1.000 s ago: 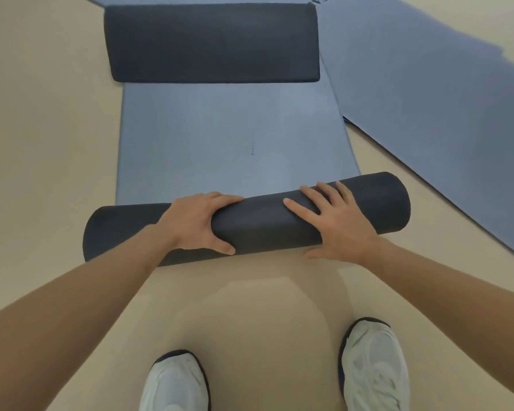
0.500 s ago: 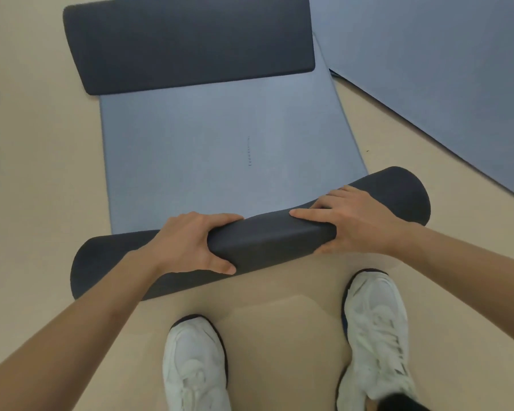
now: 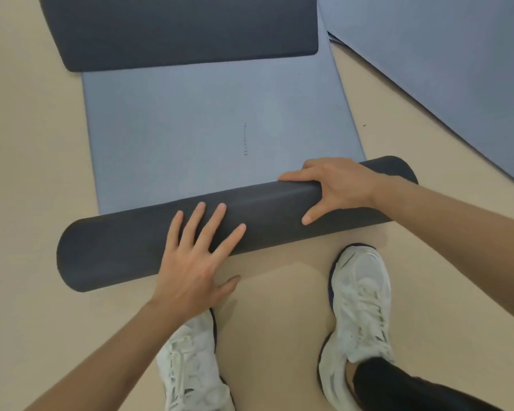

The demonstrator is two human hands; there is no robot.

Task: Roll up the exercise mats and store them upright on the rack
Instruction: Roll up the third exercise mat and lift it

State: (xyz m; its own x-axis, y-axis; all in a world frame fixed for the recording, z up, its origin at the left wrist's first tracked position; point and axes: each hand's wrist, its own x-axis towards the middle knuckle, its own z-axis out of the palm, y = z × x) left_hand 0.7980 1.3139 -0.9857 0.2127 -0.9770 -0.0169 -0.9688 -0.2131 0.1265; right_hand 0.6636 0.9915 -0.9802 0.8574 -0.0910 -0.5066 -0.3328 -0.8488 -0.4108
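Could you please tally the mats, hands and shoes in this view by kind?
Exercise mats: 2, the part-rolled mat and the flat mat to its right.
Hands: 2, left hand and right hand.
White shoes: 2, left shoe and right shoe.
Total: 6.

Beige floor (image 3: 27, 173), half-rolled blue mat (image 3: 205, 137); second mat (image 3: 457, 69) beside, white shoes (image 3: 359, 307)

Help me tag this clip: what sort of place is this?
Probably a gym or exercise studio: a half-rolled exercise mat, a second mat lying flat beside it, and a smooth beige floor.
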